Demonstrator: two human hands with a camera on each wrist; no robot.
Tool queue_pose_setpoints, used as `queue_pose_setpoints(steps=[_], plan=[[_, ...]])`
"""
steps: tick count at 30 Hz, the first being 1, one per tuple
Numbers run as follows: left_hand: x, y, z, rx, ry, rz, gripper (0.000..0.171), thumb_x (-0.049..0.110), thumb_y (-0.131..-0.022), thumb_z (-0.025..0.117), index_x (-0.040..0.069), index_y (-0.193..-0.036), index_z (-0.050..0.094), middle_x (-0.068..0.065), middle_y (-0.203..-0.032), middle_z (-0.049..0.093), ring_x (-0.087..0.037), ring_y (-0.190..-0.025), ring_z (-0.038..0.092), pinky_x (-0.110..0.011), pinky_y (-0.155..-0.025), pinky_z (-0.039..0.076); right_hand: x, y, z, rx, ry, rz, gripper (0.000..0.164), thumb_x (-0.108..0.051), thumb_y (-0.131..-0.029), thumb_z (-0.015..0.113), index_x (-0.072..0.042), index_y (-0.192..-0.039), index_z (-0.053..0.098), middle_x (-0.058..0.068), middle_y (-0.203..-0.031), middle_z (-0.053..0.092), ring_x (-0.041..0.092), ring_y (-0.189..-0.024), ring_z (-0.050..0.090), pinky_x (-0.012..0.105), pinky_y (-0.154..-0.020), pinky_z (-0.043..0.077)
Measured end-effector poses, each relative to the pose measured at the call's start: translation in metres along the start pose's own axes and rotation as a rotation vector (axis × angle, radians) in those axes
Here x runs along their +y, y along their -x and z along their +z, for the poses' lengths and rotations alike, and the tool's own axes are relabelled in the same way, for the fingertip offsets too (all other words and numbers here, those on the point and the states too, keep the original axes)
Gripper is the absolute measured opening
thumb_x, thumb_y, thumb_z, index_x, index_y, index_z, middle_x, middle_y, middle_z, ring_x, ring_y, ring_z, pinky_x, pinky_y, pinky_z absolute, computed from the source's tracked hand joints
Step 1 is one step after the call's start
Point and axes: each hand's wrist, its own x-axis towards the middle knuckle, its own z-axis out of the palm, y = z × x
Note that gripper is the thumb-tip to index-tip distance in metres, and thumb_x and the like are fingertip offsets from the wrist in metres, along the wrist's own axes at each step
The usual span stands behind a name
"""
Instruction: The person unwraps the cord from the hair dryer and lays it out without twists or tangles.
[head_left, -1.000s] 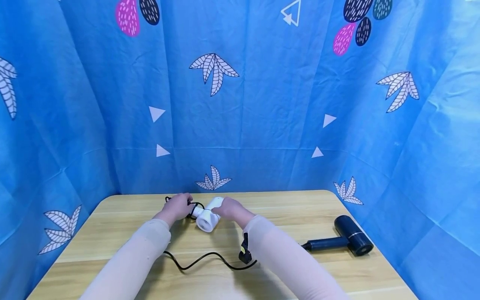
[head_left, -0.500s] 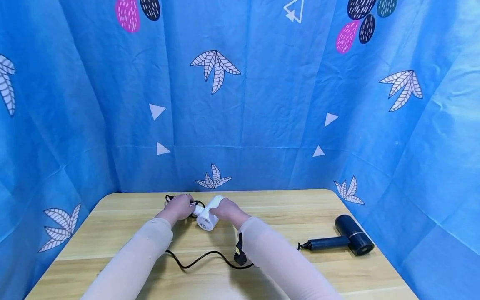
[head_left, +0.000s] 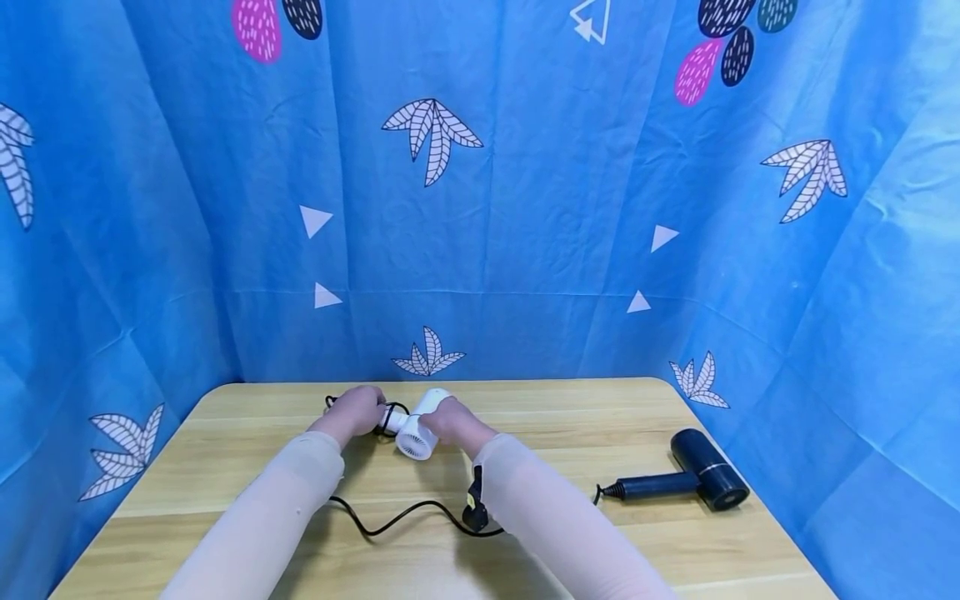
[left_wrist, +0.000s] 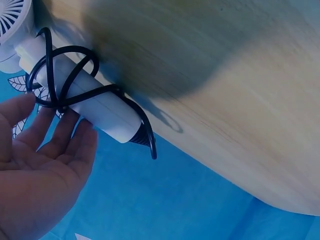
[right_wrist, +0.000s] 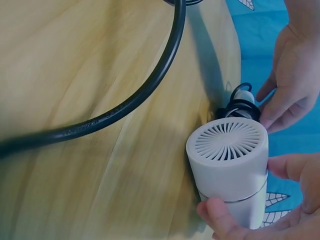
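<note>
A white hair dryer (head_left: 417,435) is at the back of the table, its vented end facing me. Black cord (left_wrist: 49,60) loops loosely around its handle (left_wrist: 110,114). My right hand (head_left: 456,423) holds the barrel, thumb and a finger on opposite sides of it in the right wrist view. By the handle is my left hand (head_left: 357,408), palm up with bent, relaxed fingers in the left wrist view. Its fingertips lie along the handle's edge, the thumb tip right at a cord loop. The back of the hand hides the handle's end in the head view.
At the right edge lies a black hair dryer (head_left: 705,473), handle pointing left. A black cord (head_left: 425,503) runs across the wooden table (head_left: 570,442) and passes behind my right sleeve. Blue patterned curtains (head_left: 480,250) hang along the back and both sides.
My left hand has shifted slightly back to the left along the handle, uncovering more cord loops. The right hand keeps its hold on the barrel; its forearm has moved a little left.
</note>
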Motion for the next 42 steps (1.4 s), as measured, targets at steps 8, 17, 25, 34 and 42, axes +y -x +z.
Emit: queue_pose_setpoints(steps=[8,17,25,34,42], plan=[[-0.002,0.007,0.0,-0.025,-0.004,-0.018,0.033,0.009,-0.097,0.061,-0.006,-0.126,0.061,-0.023,-0.126,0.063,-0.039,-0.113,0.059,-0.055,-0.1,0.046,0.0,0.002,0.005,-0.009,-0.026,0.013,0.033,-0.013,-0.094,0.065,0.008,-0.118,0.055,0.014,-0.098,0.062,0.024,-0.086,0.062,0.033,-0.075,0.057],[-0.006,0.007,-0.003,0.005,-0.032,0.021,0.041,0.01,-0.088,0.073,-0.009,-0.122,0.061,-0.025,-0.121,0.064,-0.043,-0.114,0.059,-0.054,-0.099,0.047,-0.001,0.0,0.004,0.0,-0.126,0.013,0.041,-0.012,-0.095,0.063,0.01,-0.127,0.05,0.015,-0.102,0.061,0.027,-0.091,0.065,0.038,-0.081,0.058],[-0.004,0.01,-0.012,-0.048,0.023,0.009,0.054,0.007,-0.08,0.083,-0.011,-0.125,0.059,-0.027,-0.125,0.062,-0.042,-0.115,0.058,-0.052,-0.102,0.046,0.001,-0.008,0.005,0.034,-0.104,0.0,0.053,-0.018,-0.088,0.075,0.009,-0.125,0.047,0.014,-0.096,0.058,0.027,-0.086,0.063,0.038,-0.078,0.059],[-0.009,0.012,-0.014,-0.059,0.052,0.06,0.049,0.0,-0.074,0.083,-0.009,-0.116,0.062,-0.02,-0.111,0.065,-0.035,-0.105,0.061,-0.049,-0.097,0.049,0.004,-0.011,0.003,0.033,-0.138,0.029,0.063,-0.017,-0.087,0.076,0.009,-0.133,0.041,0.016,-0.1,0.057,0.029,-0.09,0.063,0.037,-0.074,0.06],[-0.013,0.014,-0.015,-0.067,0.034,0.067,0.05,0.002,-0.073,0.085,-0.01,-0.116,0.062,-0.017,-0.107,0.067,-0.032,-0.101,0.062,-0.048,-0.096,0.05,0.003,-0.011,0.003,0.011,-0.14,0.034,0.064,-0.018,-0.089,0.074,0.009,-0.135,0.039,0.017,-0.105,0.056,0.03,-0.093,0.063,0.039,-0.075,0.06]])
